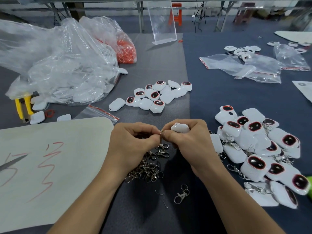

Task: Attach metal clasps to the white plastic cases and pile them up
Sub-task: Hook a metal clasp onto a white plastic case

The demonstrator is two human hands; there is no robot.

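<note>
My right hand (187,141) grips a white plastic case (180,128) at the table's middle. My left hand (133,141) pinches a metal clasp (162,141) at the case's loop; its hook hangs down between my hands. Below them lies a heap of loose metal clasps (148,168), with one single clasp (181,194) nearer me. A pile of white cases with clasps attached (258,154) spreads at the right. A smaller group of white cases (152,97), with no clasps that I can see, lies farther back in the middle.
A large clear bag of white cases (55,68) and a bag of orange rings (126,48) sit at the back left. Yellow pliers (23,105) lie at the left. A white board with red marks (50,159) is at my left. Zip bags (241,66) and an acrylic stand (163,22) lie beyond.
</note>
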